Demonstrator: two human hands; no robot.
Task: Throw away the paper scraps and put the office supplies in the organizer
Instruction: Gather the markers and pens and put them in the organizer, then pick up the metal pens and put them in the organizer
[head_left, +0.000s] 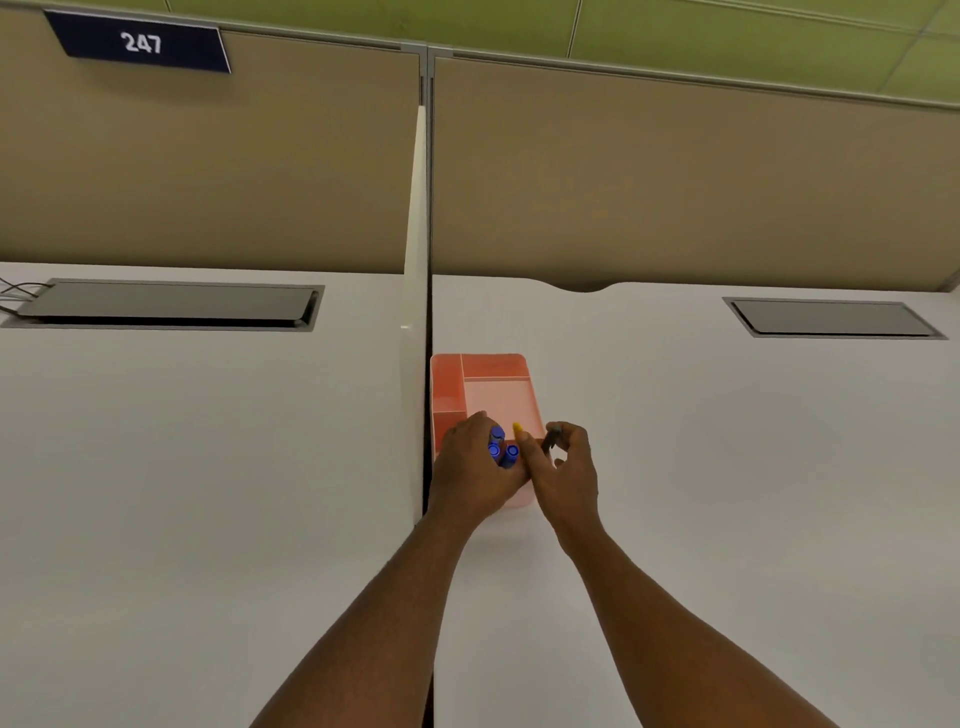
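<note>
A pink organizer (496, 376) with several compartments stands on the white desk, against the divider. My left hand (470, 470) hovers over its near end, closed around a bundle of blue-capped pens (501, 449). A yellow-tipped item (518, 428) sticks up between my two hands. My right hand (566, 470) is just right of the organizer and pinches a dark pen (551, 437) between thumb and fingers. The near part of the organizer is hidden by my hands. No paper scraps are in view.
A white divider panel (415, 312) separates two desks. Grey cable hatches sit at the back left (166, 304) and back right (831, 318). Tan partition walls rise behind, with a "247" sign (140, 44) at the top left.
</note>
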